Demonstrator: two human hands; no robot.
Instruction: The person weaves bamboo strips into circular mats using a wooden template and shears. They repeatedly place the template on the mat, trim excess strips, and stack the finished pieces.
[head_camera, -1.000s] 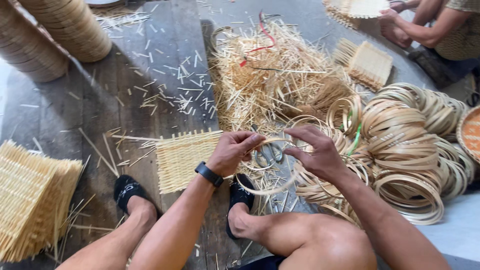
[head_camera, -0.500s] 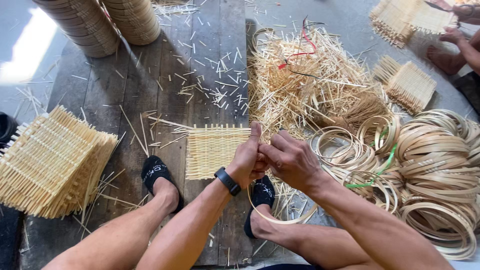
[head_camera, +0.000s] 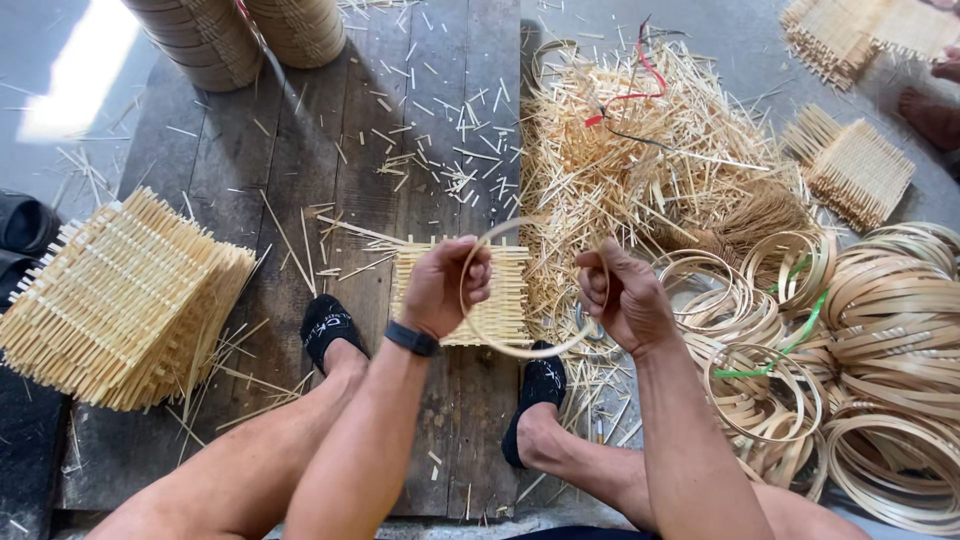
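One thin bamboo ring (head_camera: 520, 290) pinched at each side, left hand (head_camera: 445, 285) and right hand (head_camera: 620, 295) both closed on its rim, above the woven mat (head_camera: 500, 300) between the feet. Stands near upright, facing the camera, long axis left to right. Could kink or spring free under uneven squeezing.

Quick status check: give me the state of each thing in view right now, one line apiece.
left hand: gripping the bamboo ring
right hand: gripping the ring's other side
bamboo ring: held up between both hands, over the woven mat
woven mat: flat on the boards
stacked mats: piled, leaning
loose rings: heaped
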